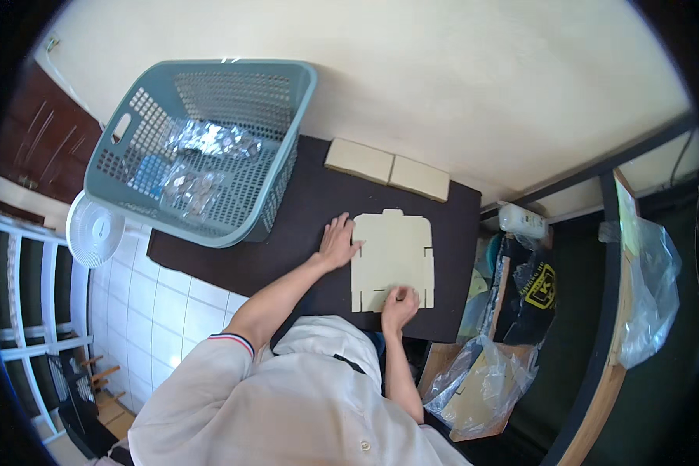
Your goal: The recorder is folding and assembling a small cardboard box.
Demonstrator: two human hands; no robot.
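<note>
A flat die-cut cardboard box blank [392,252] lies unfolded on the dark table [287,268], its small tab pointing to the far side. My left hand [339,241] rests open at the blank's left edge, fingers stretched out and the thumb touching the cardboard. Over the near part of the blank, close to a slit, is my right hand [400,309] with its fingers curled in. Whether those fingers pinch the cardboard or something small is hidden.
A blue-green plastic basket [276,182] holding clear plastic packets [210,141] stands at the table's far left. Two flat cardboard boxes [392,169] lie along the wall. Right of the table are a white bottle [523,220] and plastic-wrapped cardboard [481,392]. A white fan [95,229] stands left.
</note>
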